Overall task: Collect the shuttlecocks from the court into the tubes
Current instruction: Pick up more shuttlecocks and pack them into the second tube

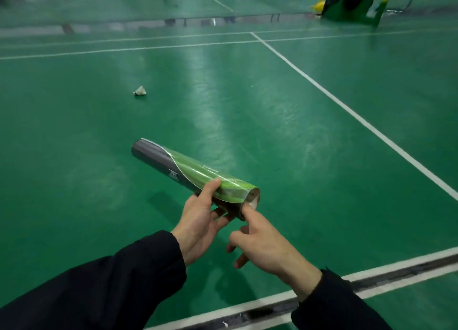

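Left hand (200,227) grips tube (190,175) near its open end; right hand (266,245), holding nothing, pokes index finger in. Loose tube could tip, spilling contents; shuttlecock (140,91) uncollected.

Overhead glare streaks on floor (198,64), blurred far background, bowed edges

This is an indoor badminton hall. The green court floor (272,121) has a glossy sport surface marked with white boundary lines (347,108), and more courts of the same green stretch away behind, where a yellow-green net post (385,1) stands beside a dark, blurred bulky shape (348,2) and netting hangs along the far edge. A white shuttlecock (140,91) lies on the floor, and a green and grey shuttlecock tube (183,170) is in view above the court.
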